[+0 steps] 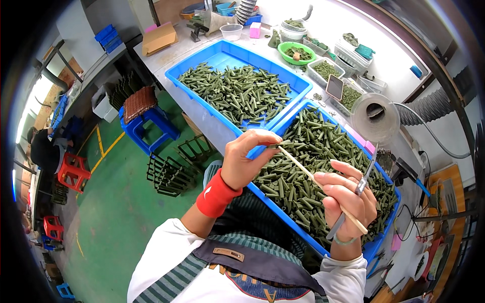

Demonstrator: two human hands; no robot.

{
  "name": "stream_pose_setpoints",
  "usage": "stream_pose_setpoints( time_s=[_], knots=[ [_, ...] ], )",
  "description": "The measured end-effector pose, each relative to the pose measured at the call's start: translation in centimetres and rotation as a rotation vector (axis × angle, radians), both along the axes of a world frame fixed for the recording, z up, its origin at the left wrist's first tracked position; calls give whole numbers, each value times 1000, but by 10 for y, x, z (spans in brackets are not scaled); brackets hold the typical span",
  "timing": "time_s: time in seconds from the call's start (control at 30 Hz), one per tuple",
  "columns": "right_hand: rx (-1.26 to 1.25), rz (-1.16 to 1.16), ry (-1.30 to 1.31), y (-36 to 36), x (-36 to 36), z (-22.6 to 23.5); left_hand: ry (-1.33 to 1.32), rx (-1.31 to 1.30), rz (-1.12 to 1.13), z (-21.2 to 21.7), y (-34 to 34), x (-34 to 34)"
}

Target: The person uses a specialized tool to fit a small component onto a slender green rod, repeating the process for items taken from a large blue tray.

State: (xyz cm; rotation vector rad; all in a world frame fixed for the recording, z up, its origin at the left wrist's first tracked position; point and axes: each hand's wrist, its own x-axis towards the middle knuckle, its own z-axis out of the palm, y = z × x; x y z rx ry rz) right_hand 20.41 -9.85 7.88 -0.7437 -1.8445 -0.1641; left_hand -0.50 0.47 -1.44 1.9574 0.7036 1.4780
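My left hand (247, 154), with a red wristband (217, 194) below it, pinches thumb and forefinger together on a small dark green piece (273, 146), mostly hidden by the fingers. The tip of a thin wooden stick (298, 163) meets that piece. My right hand (348, 202) is closed around the stick and also holds a slim metal tool (360, 187) crossing it; its exact kind is unclear. Beneath both hands lies a blue tray (394, 202) heaped with short green pieces (293, 194). A second blue tray (222, 48) beyond it holds more green pieces (235, 91).
Behind the trays stand a light green bowl (283, 50), clear tubs (323, 63) and a phone (334, 87). A round duct mouth (374, 118) sits at the right. To the left are a blue stool (146, 129) and dark racks (172, 174); another person (45, 149) is farther off.
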Motion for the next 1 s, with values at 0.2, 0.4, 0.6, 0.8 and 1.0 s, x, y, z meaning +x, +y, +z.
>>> stream_pose_setpoints(
  time_s=[0.2,0.4,0.6,0.8,1.0],
  knots=[
    [-26,14,-35,3,1,-3,16,34,24,8,-4,0],
    [-30,5,-81,2,-2,0,68,140,59,12,-5,1],
    [-18,4,29,0,1,1,43,108,39,10,-4,1],
    [-36,-12,27,4,0,-3,50,148,25,12,-3,1],
    [-48,-37,-21,4,-1,-1,48,139,23,12,-3,0]
  ],
)
